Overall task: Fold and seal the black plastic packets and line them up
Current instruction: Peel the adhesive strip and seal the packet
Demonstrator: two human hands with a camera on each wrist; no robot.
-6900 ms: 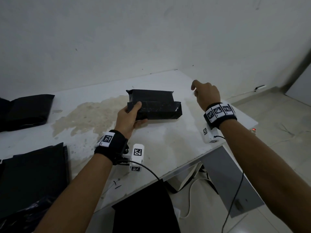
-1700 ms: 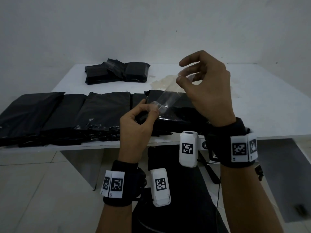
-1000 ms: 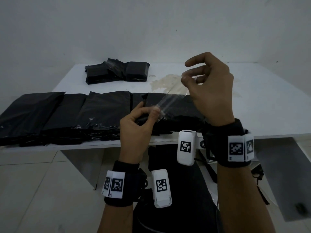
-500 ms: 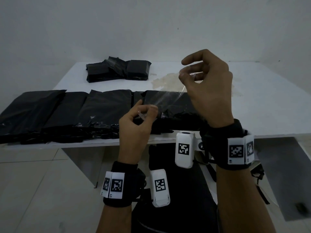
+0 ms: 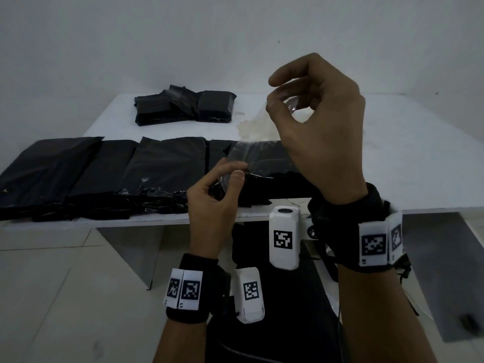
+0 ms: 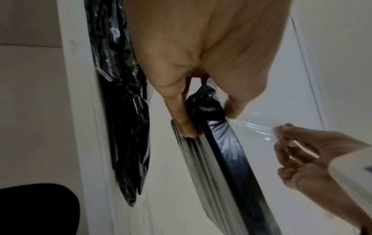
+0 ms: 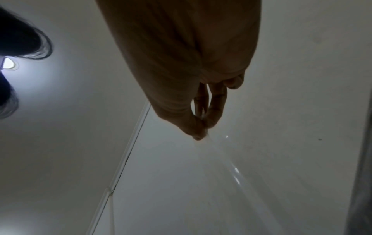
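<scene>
My left hand [image 5: 214, 195] pinches the packet [image 6: 219, 143] corner; right hand [image 5: 322, 134] pinches clear film [image 5: 251, 137] (stretched taut between them).

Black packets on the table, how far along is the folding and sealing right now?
Done, it seems: a small group of folded packets sits at the far side of the table. In hand: the left hand pinches the corner of one packet while the right hand pulls a clear strip off it. Left: that packet's fold and seal, plus the flat packets along the near edge.
</scene>
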